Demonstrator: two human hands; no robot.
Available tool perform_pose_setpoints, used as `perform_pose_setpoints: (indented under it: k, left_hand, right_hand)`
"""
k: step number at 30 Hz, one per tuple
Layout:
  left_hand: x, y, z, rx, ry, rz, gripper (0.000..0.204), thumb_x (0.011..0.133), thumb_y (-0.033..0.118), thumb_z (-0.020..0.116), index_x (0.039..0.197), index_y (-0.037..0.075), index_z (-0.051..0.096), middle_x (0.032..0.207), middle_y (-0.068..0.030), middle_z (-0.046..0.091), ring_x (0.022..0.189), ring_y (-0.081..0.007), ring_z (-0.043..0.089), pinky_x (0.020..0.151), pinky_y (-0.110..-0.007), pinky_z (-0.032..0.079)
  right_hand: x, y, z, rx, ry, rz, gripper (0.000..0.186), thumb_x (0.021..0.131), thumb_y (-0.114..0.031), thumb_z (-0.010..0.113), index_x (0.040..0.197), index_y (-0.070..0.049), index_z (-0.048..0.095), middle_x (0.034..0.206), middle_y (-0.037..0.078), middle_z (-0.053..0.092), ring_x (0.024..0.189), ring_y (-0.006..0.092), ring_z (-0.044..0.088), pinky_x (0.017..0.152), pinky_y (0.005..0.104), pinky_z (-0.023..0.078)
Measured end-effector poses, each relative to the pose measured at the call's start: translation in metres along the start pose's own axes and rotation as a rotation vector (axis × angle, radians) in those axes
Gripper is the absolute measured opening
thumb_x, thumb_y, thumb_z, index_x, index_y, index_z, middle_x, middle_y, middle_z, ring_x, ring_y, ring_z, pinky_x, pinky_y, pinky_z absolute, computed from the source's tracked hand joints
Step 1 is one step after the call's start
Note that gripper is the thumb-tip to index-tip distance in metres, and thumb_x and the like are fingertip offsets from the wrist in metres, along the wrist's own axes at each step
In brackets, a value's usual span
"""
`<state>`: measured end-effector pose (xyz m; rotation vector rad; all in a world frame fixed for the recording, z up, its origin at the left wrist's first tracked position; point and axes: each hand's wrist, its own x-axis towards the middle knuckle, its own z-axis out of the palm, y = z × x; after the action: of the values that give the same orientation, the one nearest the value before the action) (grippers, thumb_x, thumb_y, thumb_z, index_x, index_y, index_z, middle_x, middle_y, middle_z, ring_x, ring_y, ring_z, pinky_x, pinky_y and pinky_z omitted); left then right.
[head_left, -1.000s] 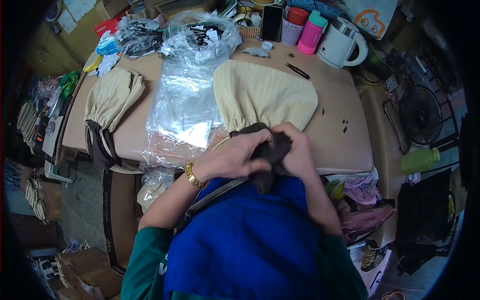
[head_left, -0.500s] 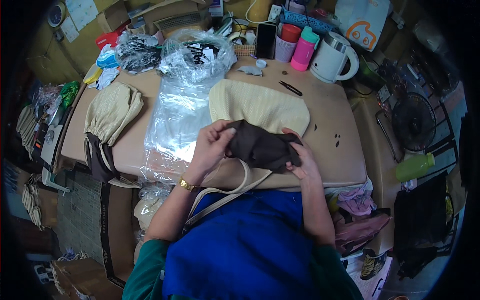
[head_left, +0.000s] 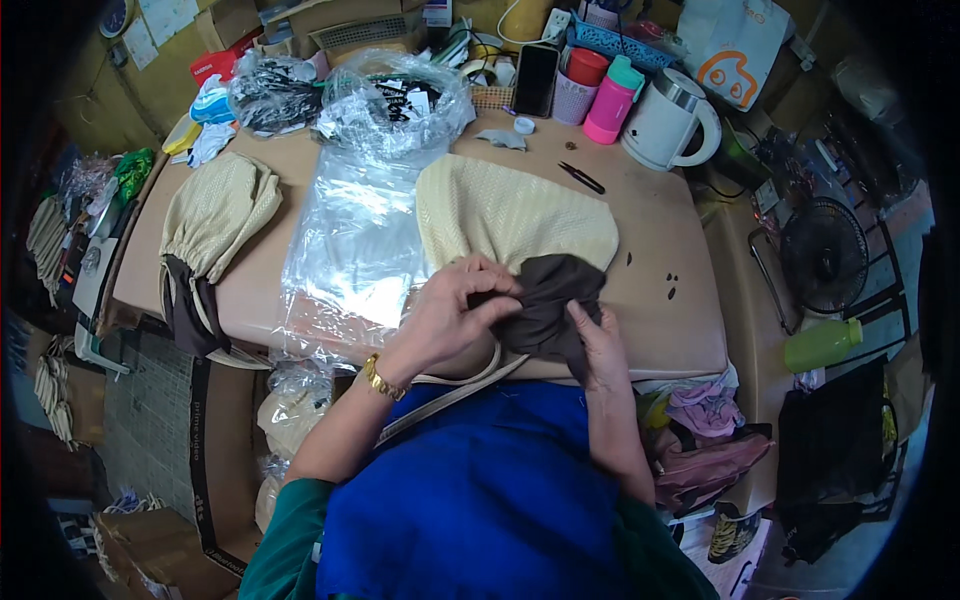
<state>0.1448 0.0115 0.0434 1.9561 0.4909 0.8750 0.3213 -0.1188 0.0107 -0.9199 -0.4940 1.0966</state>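
At near table [head_left: 690, 340] edge, my left hand [head_left: 452, 312] & right hand [head_left: 598, 345] both clamp brown cloth [head_left: 548, 305] over cream bag [head_left: 510, 215]; clear plastic bag [head_left: 350, 240] left.

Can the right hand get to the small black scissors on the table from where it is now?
Probably yes. The right hand holds the dark brown cloth; the black scissors lie beyond it on bare table, nothing between.

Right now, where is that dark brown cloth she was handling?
In the head view the dark brown cloth is bunched between the left hand and the right hand, at the table's near edge, overlapping the cream woven bag.
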Motion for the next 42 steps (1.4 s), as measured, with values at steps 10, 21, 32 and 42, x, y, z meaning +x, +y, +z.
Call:
perform_pose_setpoints:
  k: [10, 21, 32, 42]
  left_hand:
    - [0.005, -0.037, -0.015, -0.828, 0.064, -0.315, 0.018, 0.102, 0.019, 0.059, 0.093, 0.003, 0.065, 0.081, 0.0051, 0.061, 0.072, -0.0006, 0.052, 0.065, -0.018, 0.042]
    - [-0.006, 0.031, -0.011, -0.059, -0.656, -0.074, 0.018, 0.092, 0.021, 0.068, 0.088, 0.003, 0.069, 0.07, -0.0056, 0.065, 0.064, -0.0106, 0.058, 0.062, -0.031, 0.047]
    - [0.017, -0.027, 0.032, 1.076, -0.386, 0.223, 0.037, 0.076, 0.015, 0.071, 0.111, 0.007, 0.063, 0.101, -0.012, 0.063, 0.098, -0.0331, 0.062, 0.082, -0.046, 0.052]
    - [0.072, 0.039, 0.009, 0.833, -0.21, 0.404, 0.024, 0.075, 0.006, 0.066, 0.099, 0.004, 0.066, 0.088, -0.0129, 0.061, 0.078, -0.0331, 0.066, 0.067, -0.042, 0.053]
  right_hand:
    - [0.002, 0.005, -0.028, 0.054, 0.056, -0.005, 0.035, 0.097, -0.016, 0.063, 0.124, 0.006, 0.059, 0.117, 0.014, 0.068, 0.105, 0.0206, 0.067, 0.096, 0.0342, 0.052]
    - [-0.04, 0.0, 0.017, -0.755, -0.34, -0.363, 0.039, 0.08, -0.007, 0.08, 0.113, -0.001, 0.06, 0.123, 0.013, 0.059, 0.111, 0.024, 0.06, 0.096, 0.0352, 0.047]
    - [-0.066, 0.003, 0.017, -1.072, -0.372, -0.441, 0.022, 0.073, -0.001, 0.076, 0.089, -0.001, 0.061, 0.117, 0.014, 0.061, 0.1, 0.0323, 0.064, 0.085, 0.0371, 0.051]
    - [-0.018, -0.009, 0.033, -1.261, -0.13, -0.858, 0.033, 0.073, -0.002, 0.067, 0.105, 0.001, 0.058, 0.119, 0.02, 0.059, 0.103, 0.04, 0.061, 0.09, 0.0468, 0.049]
